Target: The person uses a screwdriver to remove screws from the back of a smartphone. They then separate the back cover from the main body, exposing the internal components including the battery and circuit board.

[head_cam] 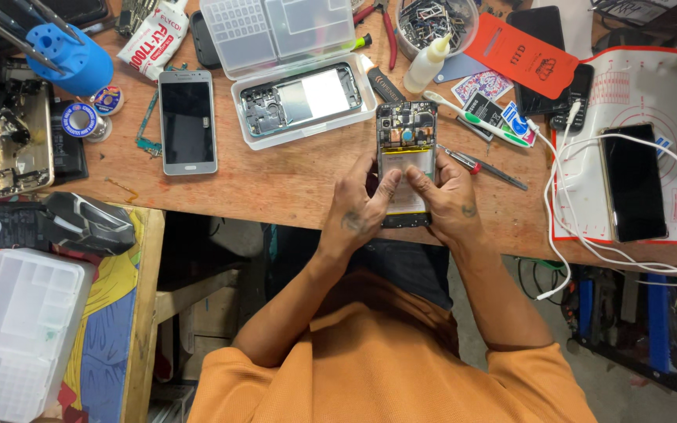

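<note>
Left hand: held palm down, fingers bent, thumb pressed inward toward the right.
Right hand: mirrored close beside, fingers curled.
Forearms: angled together.

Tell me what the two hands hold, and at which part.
Both the left hand and the right hand hold the opened phone by its lower half.

Worktop surroundings: parts, tools, spare handsets

Upper left: blue tool stand, silver phone lying face up. Upper centre: clear plastic case holding a stripped phone frame. Upper right: red card, toothbrush, screwdriver. Right: dark phone on a white mat, white cable alongside.
</note>
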